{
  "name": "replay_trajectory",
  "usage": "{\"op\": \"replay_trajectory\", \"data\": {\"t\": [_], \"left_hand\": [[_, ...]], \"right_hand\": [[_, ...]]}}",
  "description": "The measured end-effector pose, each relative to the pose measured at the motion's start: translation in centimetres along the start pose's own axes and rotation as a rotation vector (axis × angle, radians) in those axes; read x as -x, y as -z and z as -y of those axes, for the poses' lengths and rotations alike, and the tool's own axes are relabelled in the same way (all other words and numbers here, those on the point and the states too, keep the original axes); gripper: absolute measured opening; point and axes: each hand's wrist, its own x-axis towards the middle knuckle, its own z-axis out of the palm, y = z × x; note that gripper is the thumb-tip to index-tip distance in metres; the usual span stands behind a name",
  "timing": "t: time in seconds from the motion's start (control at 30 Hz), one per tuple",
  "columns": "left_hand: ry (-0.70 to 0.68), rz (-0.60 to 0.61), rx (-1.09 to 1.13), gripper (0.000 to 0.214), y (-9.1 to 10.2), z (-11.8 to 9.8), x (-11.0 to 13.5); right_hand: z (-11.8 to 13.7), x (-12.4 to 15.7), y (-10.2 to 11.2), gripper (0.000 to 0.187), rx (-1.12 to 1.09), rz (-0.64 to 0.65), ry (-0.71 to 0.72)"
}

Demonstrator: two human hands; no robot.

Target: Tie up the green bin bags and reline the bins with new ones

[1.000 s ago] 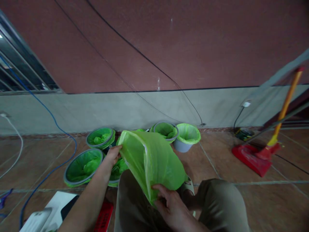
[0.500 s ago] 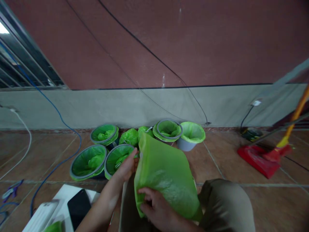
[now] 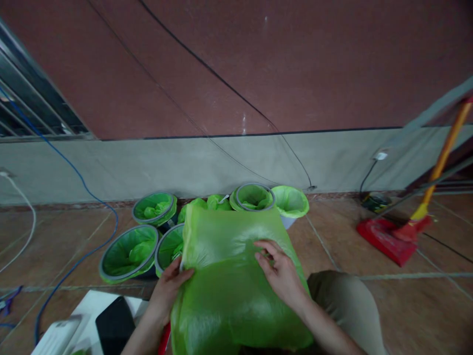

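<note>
Liner (image 3: 236,296), green, spread on your lap before the lined bins (image 3: 127,251). Left hand (image 3: 168,291) pinches its edge; right hand (image 3: 281,273) lies flat, fingers apart. Hold edge taut, smooth outward.

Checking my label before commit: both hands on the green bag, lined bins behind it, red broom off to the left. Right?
No. The red broom is off to the right, not the left; the head view shows it. The rest stands: left hand and right hand are on the green bag, lined bins behind it.
</note>
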Motion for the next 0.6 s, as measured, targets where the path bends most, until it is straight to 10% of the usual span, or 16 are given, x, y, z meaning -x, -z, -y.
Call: {"op": "replay_trajectory", "data": {"t": [0.3,0.6], "left_hand": [[0.084,-0.043,0.079,0.072,3.5,0.6,5.4],[0.145,-0.316,0.078,0.086,7.2,0.7,7.9]], "right_hand": [[-7.3,-0.7,-5.8,0.042,0.415,0.302,-0.136],[-13.2,0.0,-9.9,0.045,0.118,0.361,-0.41]]}}
